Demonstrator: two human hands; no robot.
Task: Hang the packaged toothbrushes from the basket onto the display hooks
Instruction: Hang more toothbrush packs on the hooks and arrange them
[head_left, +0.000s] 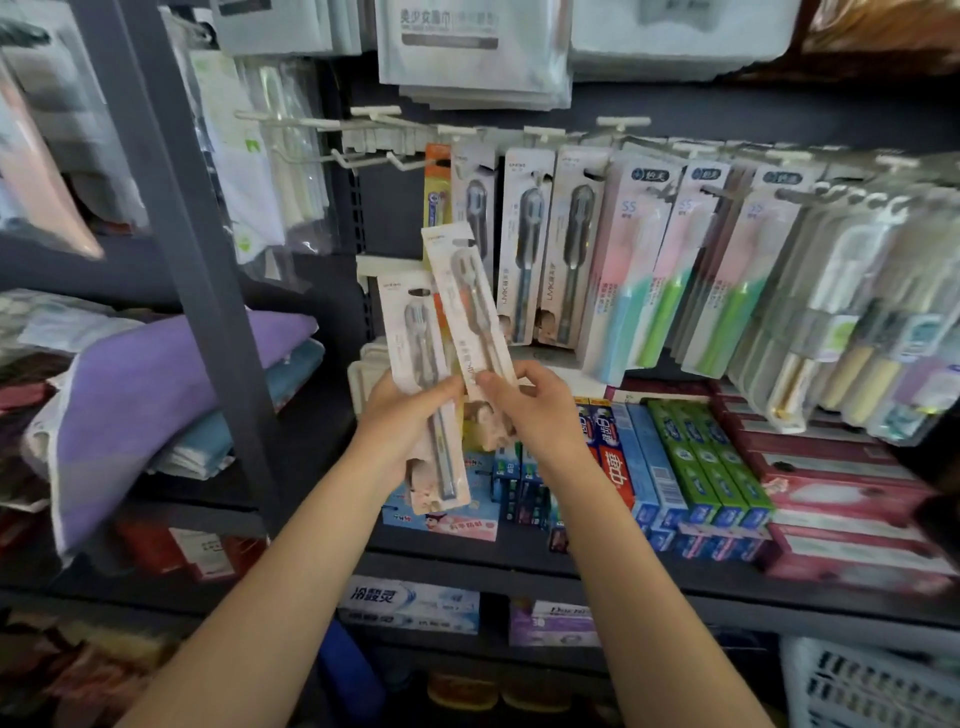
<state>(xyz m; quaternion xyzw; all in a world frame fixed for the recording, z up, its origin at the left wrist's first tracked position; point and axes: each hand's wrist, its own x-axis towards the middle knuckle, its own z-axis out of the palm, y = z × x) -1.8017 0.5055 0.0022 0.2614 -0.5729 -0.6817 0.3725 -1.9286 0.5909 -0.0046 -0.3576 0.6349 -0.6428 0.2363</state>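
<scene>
Below the hooks (363, 156), both hands (405, 415) (bare) grip toothbrush packs (467, 312).

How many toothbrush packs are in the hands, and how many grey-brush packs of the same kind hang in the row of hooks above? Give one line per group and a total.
Pack in left hand: 1
Pack in right hand: 1
Hanging grey-brush packs: 3
Total: 5

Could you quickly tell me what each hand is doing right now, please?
Left hand: closed, holding a packaged toothbrush.
Right hand: closed, holding a second toothbrush pack by its lower part.
</scene>
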